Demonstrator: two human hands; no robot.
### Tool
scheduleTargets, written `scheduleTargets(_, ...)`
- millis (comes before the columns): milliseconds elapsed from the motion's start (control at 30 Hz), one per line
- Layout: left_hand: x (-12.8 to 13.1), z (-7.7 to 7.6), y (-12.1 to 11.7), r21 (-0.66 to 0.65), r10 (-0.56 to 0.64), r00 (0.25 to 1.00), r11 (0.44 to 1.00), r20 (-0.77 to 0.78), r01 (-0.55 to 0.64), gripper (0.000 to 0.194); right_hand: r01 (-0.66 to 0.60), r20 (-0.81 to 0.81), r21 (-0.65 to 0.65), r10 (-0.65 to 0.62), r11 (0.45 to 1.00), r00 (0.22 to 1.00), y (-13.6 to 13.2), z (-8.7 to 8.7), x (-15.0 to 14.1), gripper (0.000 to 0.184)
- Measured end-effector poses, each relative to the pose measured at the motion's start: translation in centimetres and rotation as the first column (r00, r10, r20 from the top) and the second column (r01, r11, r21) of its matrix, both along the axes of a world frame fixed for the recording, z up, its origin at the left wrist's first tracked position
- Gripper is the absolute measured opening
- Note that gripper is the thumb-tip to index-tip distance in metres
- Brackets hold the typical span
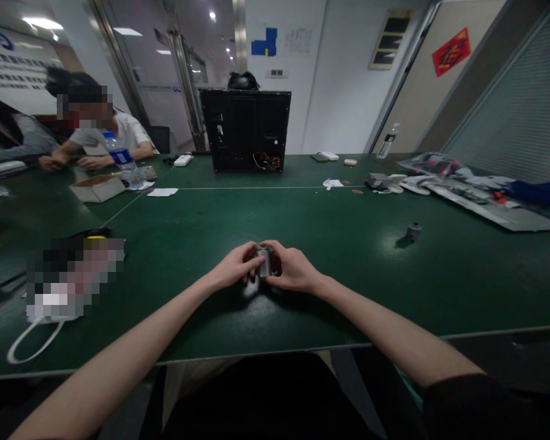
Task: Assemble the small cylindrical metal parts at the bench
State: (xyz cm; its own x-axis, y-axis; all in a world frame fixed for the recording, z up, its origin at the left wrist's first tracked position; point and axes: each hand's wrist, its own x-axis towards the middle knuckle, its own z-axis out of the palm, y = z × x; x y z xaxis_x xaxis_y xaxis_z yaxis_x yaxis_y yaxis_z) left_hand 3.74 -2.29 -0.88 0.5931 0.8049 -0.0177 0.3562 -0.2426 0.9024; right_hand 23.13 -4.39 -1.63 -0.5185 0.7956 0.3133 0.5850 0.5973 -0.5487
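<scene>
Both of my hands meet in front of me over the green table [201, 229]. My left hand [239, 264] is closed on the left side of a small silver metal cylinder [264, 263], its thumb lying across the front. My right hand [293, 266] grips the same cylinder from the right, fingers curled around it at top and bottom. The cylinder stands roughly upright, and its exact kind cannot be made out. Farther right on the table rests another small grey metal cylinder [413, 231] with a dark knob on top, apart from both hands.
An open black case [250, 131] stands at the far side. Left are a cardboard box [98, 188], a water bottle [120, 156] and a partly pixelated bag [73, 278]. Another person [114, 131] sits at far left. A board with scattered parts [481, 201] lies at right.
</scene>
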Motion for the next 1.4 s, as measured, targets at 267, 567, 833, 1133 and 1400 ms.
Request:
scheduleTargets(267, 0.3, -0.1, 0.0, 0.056, 0.082, 0.996, 0.995, -0.025, -0.081, 0.034, 0.004, 0.02, 0.043, -0.005, 0.999, 1.0, 0.0, -0.1, 0.0, 0.061)
scheduleTargets(567, 0.3, 0.5, 0.0, -0.062, 0.053, 0.995, 0.997, 0.082, -0.048, 0.031, -0.062, -0.008, 0.03, 0.062, 0.998, 0.998, 0.5, 0.0, 0.5, 0.068)
scheduleTargets(833, 0.1, 0.0, 0.3, -0.212, 0.031, 0.975, 0.977, 0.22, 0.017, 0.04, -0.086, -0.078, -0.002, 0.086, 0.996, 0.993, 0.8, -0.1, 0.6, 0.066)
scheduleTargets(1133, 0.2, -0.4, 0.3, -0.226, 0.051, 0.982, 0.974, 0.184, -0.008, 0.056, -0.138, -0.225, -0.156, 0.101, 0.978, 0.969, 0.8, 0.3, 0.6, 0.052)
scheduleTargets(1400, 0.1, -0.6, 0.5, -0.181, 0.022, 0.997, 0.983, 0.077, -0.008, 0.071, -0.303, -0.413, -0.397, 0.126, 0.866, 0.902, 1.3, -0.8, 0.5, 0.042)
